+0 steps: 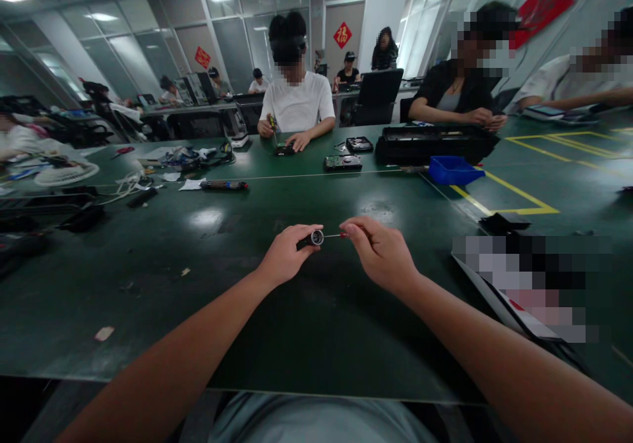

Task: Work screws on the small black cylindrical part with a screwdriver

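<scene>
My left hand [287, 253] is closed round a small black cylinder with a silver ring end [313, 238], held above the dark green table [237, 298]. My right hand [378, 252] pinches a thin metal shaft [332, 235] with a red bit near the fingertips, and the shaft's tip meets the cylinder's silver end. Both hands hover just over the table's middle, a short way apart.
A blue tray [453, 169] and a long black case [435, 144] lie at the back right. Circuit boards [343, 162], a screwdriver [223, 184] and cables [128, 182] sit farther back. Several people work across the table. A blurred flat object [524, 285] lies at my right.
</scene>
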Available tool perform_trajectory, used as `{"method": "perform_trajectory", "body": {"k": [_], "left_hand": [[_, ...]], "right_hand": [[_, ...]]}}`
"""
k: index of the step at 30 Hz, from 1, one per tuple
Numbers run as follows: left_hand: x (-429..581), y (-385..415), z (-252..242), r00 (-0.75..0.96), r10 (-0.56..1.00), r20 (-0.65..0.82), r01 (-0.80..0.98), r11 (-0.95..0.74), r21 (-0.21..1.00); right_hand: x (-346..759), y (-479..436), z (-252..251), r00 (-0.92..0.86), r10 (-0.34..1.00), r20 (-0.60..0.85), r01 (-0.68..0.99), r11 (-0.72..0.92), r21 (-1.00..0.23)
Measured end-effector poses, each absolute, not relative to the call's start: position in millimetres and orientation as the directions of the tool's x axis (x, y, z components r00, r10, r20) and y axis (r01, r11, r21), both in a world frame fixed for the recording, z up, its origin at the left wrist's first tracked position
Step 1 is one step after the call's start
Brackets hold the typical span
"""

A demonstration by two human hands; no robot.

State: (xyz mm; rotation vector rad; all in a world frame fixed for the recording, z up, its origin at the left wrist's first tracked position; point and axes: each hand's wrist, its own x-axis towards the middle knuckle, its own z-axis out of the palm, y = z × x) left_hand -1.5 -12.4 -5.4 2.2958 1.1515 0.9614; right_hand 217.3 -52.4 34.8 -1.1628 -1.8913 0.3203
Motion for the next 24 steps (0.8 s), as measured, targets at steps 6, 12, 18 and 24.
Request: {"method": "perform_trajectory", "body": {"k": [6, 12, 18, 24], "left_hand": [[-1.0, -13.6, -3.0, 0.427, 0.817, 0.386, 0.547, -0.574, 0.609], [-1.9, -13.6, -4.1, 0.436, 0.812, 0.388, 0.542, -0.581, 0.607], [-2.4, -12.7, -6.5, 0.434, 0.811, 0.391, 0.546, -0.582, 0.602], [-2.7, -11.5, -6.7, 0.441, 0.806, 0.394, 0.543, -0.59, 0.597]], "right_hand": [[216.2, -55.2, 35.5, -0.213, 0.801, 0.559, 0.601, 0.558, -0.571], [215.5, -55.0, 36.7, -0.192, 0.816, 0.546, 0.615, 0.534, -0.581], [218.2, -54.0, 34.8, -0.179, 0.826, 0.534, 0.609, 0.519, -0.6], [217.8, -53.4, 35.4, -0.17, 0.846, 0.506, 0.629, 0.489, -0.605]]}}
